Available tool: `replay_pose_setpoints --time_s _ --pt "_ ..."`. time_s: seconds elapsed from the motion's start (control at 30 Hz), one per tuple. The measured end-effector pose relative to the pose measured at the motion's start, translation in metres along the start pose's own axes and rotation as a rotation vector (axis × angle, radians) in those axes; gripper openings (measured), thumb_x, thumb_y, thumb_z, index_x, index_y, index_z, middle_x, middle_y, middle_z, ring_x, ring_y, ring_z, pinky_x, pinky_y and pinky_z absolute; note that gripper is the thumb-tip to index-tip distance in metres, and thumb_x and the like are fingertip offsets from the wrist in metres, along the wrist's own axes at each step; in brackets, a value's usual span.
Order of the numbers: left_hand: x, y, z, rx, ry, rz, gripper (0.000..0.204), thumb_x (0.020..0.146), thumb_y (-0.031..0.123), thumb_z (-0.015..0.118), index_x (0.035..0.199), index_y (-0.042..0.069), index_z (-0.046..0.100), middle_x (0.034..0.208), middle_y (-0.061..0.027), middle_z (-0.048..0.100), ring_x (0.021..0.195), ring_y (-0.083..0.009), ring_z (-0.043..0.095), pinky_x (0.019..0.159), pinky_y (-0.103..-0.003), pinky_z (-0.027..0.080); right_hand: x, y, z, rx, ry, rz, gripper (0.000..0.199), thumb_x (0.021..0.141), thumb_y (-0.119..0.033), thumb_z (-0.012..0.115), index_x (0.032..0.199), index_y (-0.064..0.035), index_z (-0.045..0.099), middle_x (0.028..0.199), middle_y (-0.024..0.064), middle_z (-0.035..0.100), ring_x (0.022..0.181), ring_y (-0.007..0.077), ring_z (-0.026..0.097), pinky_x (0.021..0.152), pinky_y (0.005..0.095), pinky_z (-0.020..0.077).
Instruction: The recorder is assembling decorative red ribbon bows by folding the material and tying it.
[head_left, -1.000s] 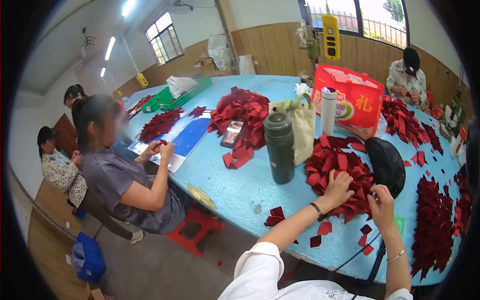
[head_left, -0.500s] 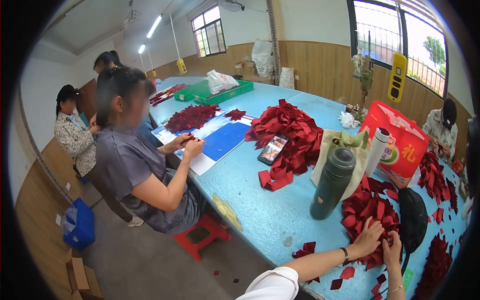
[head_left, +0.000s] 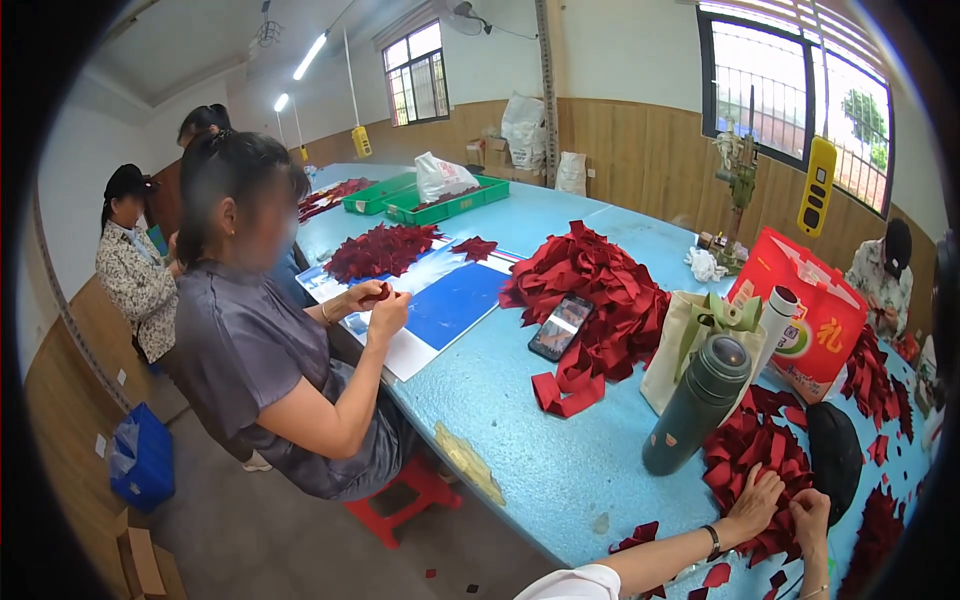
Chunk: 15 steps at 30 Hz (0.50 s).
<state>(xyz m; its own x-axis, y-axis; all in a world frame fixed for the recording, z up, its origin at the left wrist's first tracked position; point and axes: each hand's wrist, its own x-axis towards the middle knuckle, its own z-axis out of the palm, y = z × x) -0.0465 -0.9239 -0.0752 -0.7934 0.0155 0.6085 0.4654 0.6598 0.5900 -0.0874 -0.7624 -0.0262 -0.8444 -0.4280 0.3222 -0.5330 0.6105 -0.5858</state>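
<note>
A heap of dark red fabric pieces (head_left: 745, 455) lies on the blue table at the lower right. My left hand (head_left: 757, 503), with a dark band at the wrist, rests on the heap's near side, fingers stretched over the cloth. Just right of it, my right hand (head_left: 810, 516) has its fingers curled together at the heap's edge; they seem to pinch a red piece, mostly hidden. A black cap-like item (head_left: 833, 458) lies beside the right hand. Loose red scraps (head_left: 716, 575) are scattered near my left forearm.
A dark green flask (head_left: 698, 405), cream cloth bag (head_left: 665, 350), white bottle (head_left: 772, 330) and red gift bag (head_left: 800, 305) stand beyond my hands. A phone (head_left: 561, 328) leans on a larger red heap (head_left: 590, 275). At left, a co-worker (head_left: 270, 340) handles a small red piece.
The view has shifted slightly, so the table things sit lower and further right. My right hand's fingers have drawn in and now sit a little apart from my left hand, which stays on the heap.
</note>
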Motion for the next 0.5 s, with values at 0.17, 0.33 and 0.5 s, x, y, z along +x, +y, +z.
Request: replay_pose_setpoints --time_s 0.17,0.33,0.5 --pt "-0.006 -0.009 -0.006 0.07 0.102 0.066 0.039 0.074 0.006 0.06 0.11 -0.005 0.048 0.109 -0.0174 0.05 0.115 -0.0311 0.043 0.107 -0.051 0.02 0.009 -0.02 0.005 -0.002 0.106 0.001 0.004 0.069 0.005 0.058 0.07 0.0013 0.056 0.06 0.0062 0.053 0.057 0.0114 0.051 0.055 0.0251 0.0421" --pt "-0.015 -0.014 -0.02 -0.007 0.178 0.023 0.034 0.079 0.008 0.055 0.111 -0.004 0.048 0.108 -0.0165 0.051 0.112 -0.0303 0.045 0.104 -0.049 0.024 0.013 -0.043 0.02 0.19 0.148 0.066 0.004 0.072 0.004 0.058 0.07 0.0007 0.057 0.061 0.0019 0.053 0.057 0.0096 0.05 0.054 0.0233 0.041" --pt "-0.021 -0.027 -0.018 -0.027 0.186 0.01 0.021 0.084 0.01 0.051 0.103 0.0 0.05 0.1 -0.0152 0.053 0.104 -0.029 0.047 0.099 -0.047 0.028 0.012 -0.064 0.029 0.428 0.12 0.245 0.005 0.074 0.003 0.059 0.071 -0.0002 0.056 0.063 -0.0011 0.053 0.057 0.0066 0.05 0.051 0.0205 0.041"
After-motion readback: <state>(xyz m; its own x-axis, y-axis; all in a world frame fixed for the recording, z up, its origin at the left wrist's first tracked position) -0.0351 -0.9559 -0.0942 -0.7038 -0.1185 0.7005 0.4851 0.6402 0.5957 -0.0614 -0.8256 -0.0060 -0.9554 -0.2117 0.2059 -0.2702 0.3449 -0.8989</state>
